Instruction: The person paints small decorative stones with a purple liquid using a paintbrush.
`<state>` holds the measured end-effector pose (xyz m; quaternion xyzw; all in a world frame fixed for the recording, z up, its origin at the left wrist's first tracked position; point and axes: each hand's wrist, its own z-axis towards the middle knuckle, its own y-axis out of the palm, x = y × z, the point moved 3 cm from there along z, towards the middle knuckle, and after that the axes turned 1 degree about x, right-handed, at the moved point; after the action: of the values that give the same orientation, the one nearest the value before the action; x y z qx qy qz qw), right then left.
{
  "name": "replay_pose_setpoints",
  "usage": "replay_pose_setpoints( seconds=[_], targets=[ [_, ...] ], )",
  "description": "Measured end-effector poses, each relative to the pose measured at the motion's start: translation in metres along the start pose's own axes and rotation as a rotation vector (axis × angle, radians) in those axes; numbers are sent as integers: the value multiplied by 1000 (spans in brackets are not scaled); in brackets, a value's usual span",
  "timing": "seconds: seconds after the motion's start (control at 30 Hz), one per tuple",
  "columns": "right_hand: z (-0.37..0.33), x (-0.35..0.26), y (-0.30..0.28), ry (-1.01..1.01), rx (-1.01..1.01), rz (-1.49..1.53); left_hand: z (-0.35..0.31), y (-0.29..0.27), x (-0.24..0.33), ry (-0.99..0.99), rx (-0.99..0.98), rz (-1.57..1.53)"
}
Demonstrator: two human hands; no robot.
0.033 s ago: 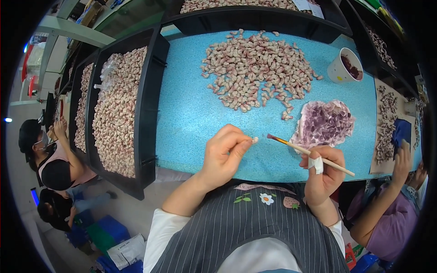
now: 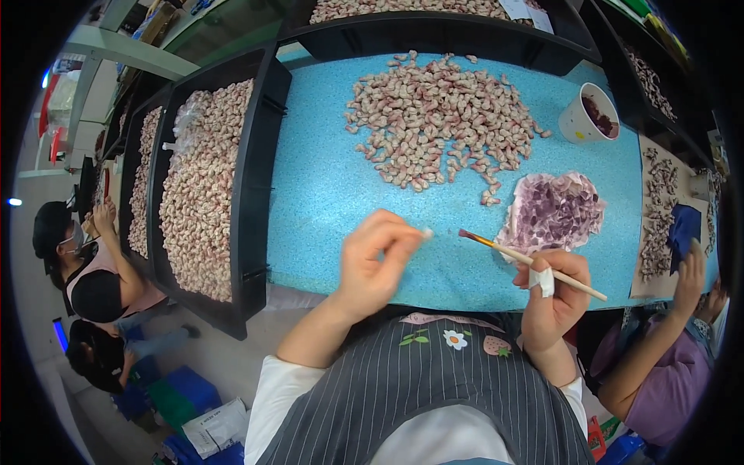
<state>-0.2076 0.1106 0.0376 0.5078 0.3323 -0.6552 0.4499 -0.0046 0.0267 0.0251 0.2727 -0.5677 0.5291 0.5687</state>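
Observation:
My left hand (image 2: 376, 263) pinches a small whitish piece (image 2: 427, 232) between thumb and fingertips, above the blue mat (image 2: 310, 209). In my right hand (image 2: 554, 302), which has white tape round a finger, lies a paintbrush (image 2: 508, 252) with a pale wooden handle. Its dark reddish tip points left toward the piece, with a gap between them. Just beyond the right hand is a crumpled purple-stained pad (image 2: 552, 209), paper or cloth. Farther off on the mat spreads a pile of small curled pieces (image 2: 442, 116), whitish with reddish patches.
A paper cup (image 2: 575, 116) with dark red contents stands at the far right. Black crates (image 2: 260, 178) of similar pieces line the left, and another black crate (image 2: 434, 39) stands behind. At right, a co-worker's hand (image 2: 690, 275) is beside a blue cloth (image 2: 683, 232). Other people sit at left.
My left hand has shifted slightly left with the small piece. The brush in my right hand has moved a little right, so the gap between tip and piece is wider.

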Motion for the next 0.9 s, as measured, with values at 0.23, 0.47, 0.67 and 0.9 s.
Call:
replay_pose_setpoints(
  seconds=[0.23, 0.47, 0.67, 0.9],
  targets=[
    [-2, 2, -11, 80, 96, 44, 29, -57, -21, -132, 332, -757],
    [-4, 2, -12, 72, 98, 11, 51, -27, -33, 10, -75, 530],
    [-2, 2, -8, 99, 83, 16, 49, -26, -37, -79, -63, 473],
    [4, -6, -1, -37, -56, 97, 10, 0, 10, 360, -96, 337]
  ],
)
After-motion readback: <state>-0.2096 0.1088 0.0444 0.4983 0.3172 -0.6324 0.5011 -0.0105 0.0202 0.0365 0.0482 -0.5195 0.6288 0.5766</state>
